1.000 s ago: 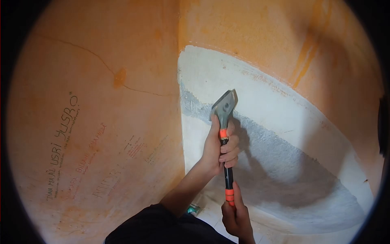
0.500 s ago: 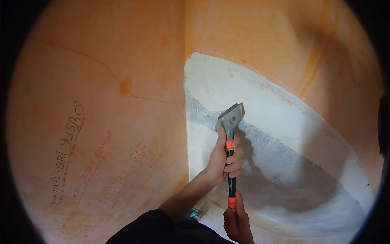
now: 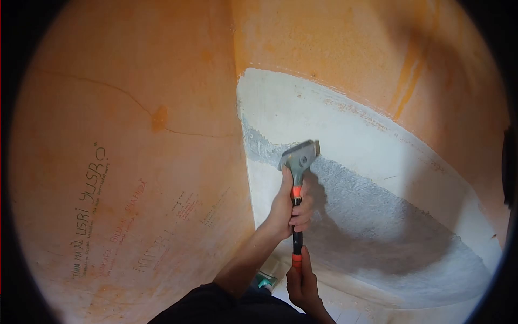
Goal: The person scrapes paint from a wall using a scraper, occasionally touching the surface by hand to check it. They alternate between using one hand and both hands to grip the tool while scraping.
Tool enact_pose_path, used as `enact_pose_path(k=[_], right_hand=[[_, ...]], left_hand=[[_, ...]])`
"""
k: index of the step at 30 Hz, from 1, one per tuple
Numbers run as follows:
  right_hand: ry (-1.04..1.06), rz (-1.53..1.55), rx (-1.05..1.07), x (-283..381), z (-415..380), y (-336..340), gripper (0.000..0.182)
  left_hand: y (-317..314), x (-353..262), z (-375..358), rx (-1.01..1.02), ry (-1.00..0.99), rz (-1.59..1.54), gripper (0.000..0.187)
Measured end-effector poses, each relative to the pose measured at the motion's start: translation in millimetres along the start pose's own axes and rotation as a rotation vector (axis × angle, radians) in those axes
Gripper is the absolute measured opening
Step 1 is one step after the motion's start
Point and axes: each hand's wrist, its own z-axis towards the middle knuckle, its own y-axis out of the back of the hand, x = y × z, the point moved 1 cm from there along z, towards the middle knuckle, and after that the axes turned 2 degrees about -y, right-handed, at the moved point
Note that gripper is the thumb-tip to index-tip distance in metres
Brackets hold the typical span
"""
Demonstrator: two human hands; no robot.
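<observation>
Both my hands are on a long-handled wall scraper (image 3: 300, 156) with a grey-green head and a black handle banded in orange-red. My left hand (image 3: 294, 213) wraps the upper handle, its thumb pressed up along the base of the head. Lower down, my right hand (image 3: 302, 281) grips the handle's orange-red end. In this view the scraper head overlaps the border between a white patch (image 3: 334, 124) and a rough grey bared area (image 3: 356, 200) on the right-hand wall. Its shadow falls just to the right.
An orange wall (image 3: 124, 108) with a thin crack and handwriting stands on the left, meeting the other wall at a corner. Below my left forearm is a green and white object (image 3: 265, 279). A dark object (image 3: 508, 167) shows at the far right edge.
The scraper head has turned clockwise, so its blade edge lies flatter. Both hands have shifted slightly left in the picture with the handle, and the view has tilted a little.
</observation>
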Motion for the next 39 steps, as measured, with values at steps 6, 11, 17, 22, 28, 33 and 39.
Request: enact_pose_path(k=[6, 11, 17, 22, 28, 33, 39], right_hand=[[-0.043, 0.072, 0.005, 19.3, 5.2, -1.0, 0.060], [0.008, 0.068, -0.044, 0.0, 14.1, -9.5, 0.060], [-0.020, 0.093, -0.054, -14.1, 9.2, -28.7, 0.061], [0.039, 0.112, -0.004, 1.4, 20.4, -18.7, 0.061], [-0.043, 0.114, 0.015, 8.0, 19.9, -15.4, 0.061], [-0.051, 0.104, -0.014, 14.0, 18.3, -14.0, 0.059], [-0.099, 0.057, 0.013, 29.9, 22.9, -10.6, 0.059]], left_hand=[[-0.7, -7.3, -0.9, 0.023, -0.009, 0.000, 0.060], [-2.6, -8.5, 0.0, -0.116, -0.004, 0.110, 0.059], [14.7, -3.4, -2.3, -0.065, 0.013, 0.119, 0.060], [16.2, -11.6, -1.4, -0.040, 0.002, 0.061, 0.061], [16.6, -15.9, 2.1, -0.005, -0.044, 0.029, 0.061], [23.0, -10.0, -3.7, -0.007, -0.016, 0.005, 0.060], [19.3, -21.4, -0.8, 0.042, -0.040, -0.022, 0.060]])
